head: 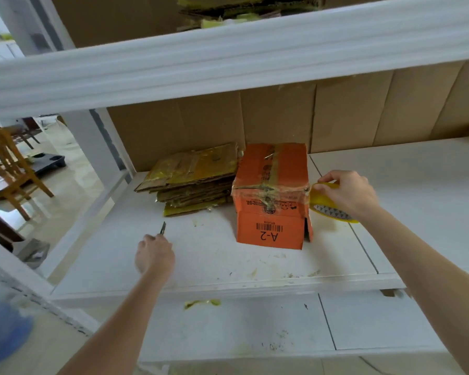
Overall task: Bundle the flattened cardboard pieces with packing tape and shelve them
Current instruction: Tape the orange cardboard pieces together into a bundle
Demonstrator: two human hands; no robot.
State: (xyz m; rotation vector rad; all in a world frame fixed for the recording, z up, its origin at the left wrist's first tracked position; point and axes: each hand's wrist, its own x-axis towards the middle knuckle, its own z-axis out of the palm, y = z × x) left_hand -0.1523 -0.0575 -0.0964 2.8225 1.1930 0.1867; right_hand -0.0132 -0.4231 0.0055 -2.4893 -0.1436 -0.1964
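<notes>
Right hand (347, 193) grips the tape roll (333, 212), holding tape taut against the orange bundle (271, 196) near the shelf's (417, 198) back, while left hand (153, 254) clutches a knife (162, 228), likely for cutting.

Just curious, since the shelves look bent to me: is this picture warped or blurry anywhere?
Head view: the wide lens bows the white shelf beam; a blue blur smears the lower left corner; the orange bundle mid-frame is sharp, with glare on its tape; light is soft, shadows faint.

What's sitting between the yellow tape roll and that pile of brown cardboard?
The taped orange cardboard bundle marked A-2, in the head view.
</notes>
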